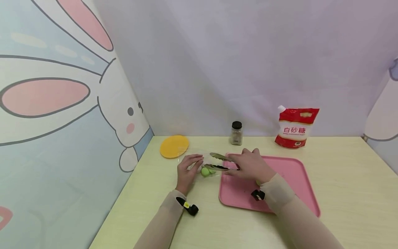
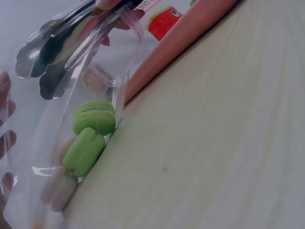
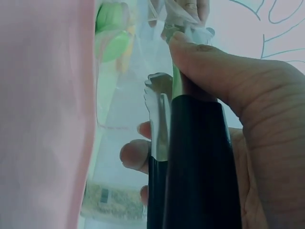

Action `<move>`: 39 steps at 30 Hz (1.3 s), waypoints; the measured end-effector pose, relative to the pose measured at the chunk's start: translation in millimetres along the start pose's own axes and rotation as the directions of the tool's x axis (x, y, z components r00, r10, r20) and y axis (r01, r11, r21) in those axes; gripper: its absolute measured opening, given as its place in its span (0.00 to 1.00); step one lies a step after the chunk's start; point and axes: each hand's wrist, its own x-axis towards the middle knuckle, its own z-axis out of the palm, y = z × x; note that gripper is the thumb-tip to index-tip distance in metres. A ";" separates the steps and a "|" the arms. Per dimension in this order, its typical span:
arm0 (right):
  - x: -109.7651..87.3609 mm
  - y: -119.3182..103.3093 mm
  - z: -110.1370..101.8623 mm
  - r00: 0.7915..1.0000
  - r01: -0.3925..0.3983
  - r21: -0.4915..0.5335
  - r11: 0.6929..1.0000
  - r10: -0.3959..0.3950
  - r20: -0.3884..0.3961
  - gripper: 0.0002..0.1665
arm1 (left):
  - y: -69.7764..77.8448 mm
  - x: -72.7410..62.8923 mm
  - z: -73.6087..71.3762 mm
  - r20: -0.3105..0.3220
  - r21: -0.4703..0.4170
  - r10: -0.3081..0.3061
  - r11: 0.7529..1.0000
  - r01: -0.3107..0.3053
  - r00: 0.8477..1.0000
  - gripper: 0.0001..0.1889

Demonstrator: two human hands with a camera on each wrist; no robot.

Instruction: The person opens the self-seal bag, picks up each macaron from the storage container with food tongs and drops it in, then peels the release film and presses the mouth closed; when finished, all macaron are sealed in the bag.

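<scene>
My left hand pinches the edge of a clear plastic bag left of the pink tray. Inside the bag lie a green macaron, a second green macaron beneath it, and paler macarons partly blurred by the plastic. My right hand grips metal tongs with black handles. The tongs' scalloped tips are spread apart at the bag, with nothing seen between them. Something small and green on the tray is mostly hidden by my right wrist.
An orange-yellow round plate lies at the back left. A glass jar with a black lid stands near the wall, and a red and white sugar pouch stands behind the tray. A rabbit-printed wall borders the left side.
</scene>
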 end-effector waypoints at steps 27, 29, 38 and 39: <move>-53.6 51.9 -21.3 0.997 -0.083 0.009 0.996 0.083 -0.003 0.42 | 33.3 10.7 -5.3 0.027 -0.002 -0.032 0.999 0.032 0.999 0.08; -59.0 54.6 -23.0 0.996 -0.086 0.005 0.996 0.086 -0.014 0.41 | 32.6 9.3 -5.4 0.028 0.000 -0.028 1.000 0.028 0.999 0.08; -96.5 74.5 -32.7 0.994 -0.103 0.016 0.995 0.104 -0.024 0.41 | 31.8 7.9 -4.9 0.024 -0.006 -0.017 1.000 0.017 1.000 0.08; -102.0 78.1 -34.2 0.993 -0.121 0.034 0.992 0.121 -0.012 0.42 | 31.9 8.4 -4.8 0.023 -0.006 -0.014 1.000 0.014 1.000 0.08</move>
